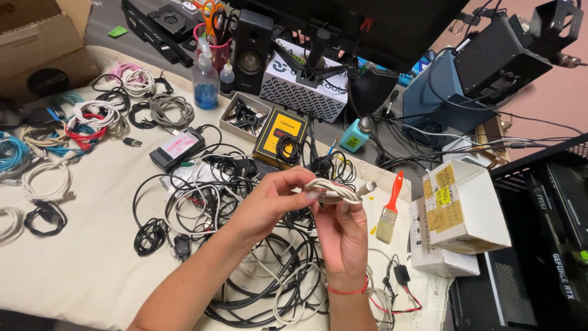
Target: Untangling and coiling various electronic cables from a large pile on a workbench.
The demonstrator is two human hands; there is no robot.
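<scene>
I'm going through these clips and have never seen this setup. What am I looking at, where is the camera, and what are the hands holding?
There is no machine: a person's two bare hands, filmed from a camera on their head, looking down. The left hand and right hand together hold a small coiled white cable with a grey plug end. Below lies a cream cloth-covered table heaped with tangled black and white cables. Nearby are a paintbrush with an orange handle, a white cardboard box with yellow labels and a clear bottle of blue liquid.
</scene>
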